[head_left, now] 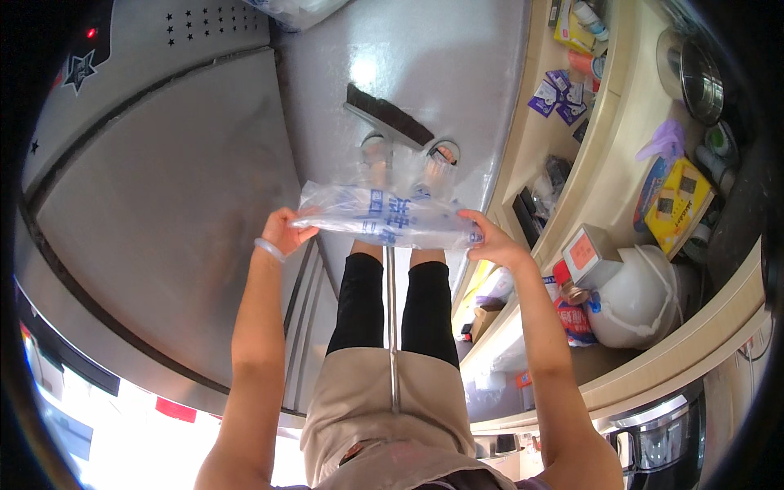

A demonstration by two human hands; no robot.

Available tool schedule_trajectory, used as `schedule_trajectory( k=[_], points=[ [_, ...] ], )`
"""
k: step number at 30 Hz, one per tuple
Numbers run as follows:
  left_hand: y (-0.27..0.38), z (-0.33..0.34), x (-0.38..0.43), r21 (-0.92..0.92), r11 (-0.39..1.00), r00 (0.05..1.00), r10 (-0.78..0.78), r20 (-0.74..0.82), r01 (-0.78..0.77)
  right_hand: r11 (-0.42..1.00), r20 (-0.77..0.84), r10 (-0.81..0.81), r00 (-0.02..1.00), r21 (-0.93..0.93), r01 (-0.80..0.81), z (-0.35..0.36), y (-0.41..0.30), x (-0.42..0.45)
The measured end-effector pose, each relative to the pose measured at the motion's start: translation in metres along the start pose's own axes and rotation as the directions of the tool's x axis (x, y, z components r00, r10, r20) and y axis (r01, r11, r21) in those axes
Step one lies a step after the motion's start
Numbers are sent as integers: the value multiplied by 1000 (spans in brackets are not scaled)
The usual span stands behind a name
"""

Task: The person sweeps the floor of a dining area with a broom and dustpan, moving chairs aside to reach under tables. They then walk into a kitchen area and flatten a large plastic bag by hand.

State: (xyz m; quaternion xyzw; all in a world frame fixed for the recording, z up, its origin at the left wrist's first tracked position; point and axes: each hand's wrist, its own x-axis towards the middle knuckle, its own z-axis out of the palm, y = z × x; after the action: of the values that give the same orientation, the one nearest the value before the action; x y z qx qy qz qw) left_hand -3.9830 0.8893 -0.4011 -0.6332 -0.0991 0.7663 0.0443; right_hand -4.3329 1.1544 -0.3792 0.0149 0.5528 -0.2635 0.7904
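Observation:
A clear plastic bag (pixel 343 214) with blue printing is stretched sideways in front of my legs. My left hand (pixel 290 231) pinches its left end, and a pale bangle circles that wrist. At the other end, my right hand (pixel 493 239) grips the bag between thumb and fingers. Behind the bag, a broom's metal handle (pixel 393 318) runs up between my legs and leans against my apron (pixel 343 392). The broom's dark bristle head (pixel 392 116) rests on the floor by my sandals.
A grey metal cabinet (pixel 171 184) stands close on the left. Along the right, wooden shelves (pixel 603 122) hold a white bucket (pixel 634 300), a silver box (pixel 591 254), a yellow packet (pixel 678 205) and a steel bowl (pixel 701 79). Another plastic bag (pixel 300 11) lies at the top on the floor (pixel 465 55).

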Motion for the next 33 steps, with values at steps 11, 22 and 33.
schedule_trajectory(
  k=[11, 22, 33],
  points=[
    [-18, 20, -11, 359, 900, 959, 173, 225, -246, 905, -452, 70, 889, 403, 133, 2, 21, 29],
    [-13, 42, 61, 670, 700, 968, 145, 207, -248, 774, -42, 108, 993, 631, -57, -23, 46, 44],
    [-22, 67, 56, 589, 808, 998, 21, -63, 21, 801, -367, -82, 927, 529, 281, -24, 25, 55]
  ],
)
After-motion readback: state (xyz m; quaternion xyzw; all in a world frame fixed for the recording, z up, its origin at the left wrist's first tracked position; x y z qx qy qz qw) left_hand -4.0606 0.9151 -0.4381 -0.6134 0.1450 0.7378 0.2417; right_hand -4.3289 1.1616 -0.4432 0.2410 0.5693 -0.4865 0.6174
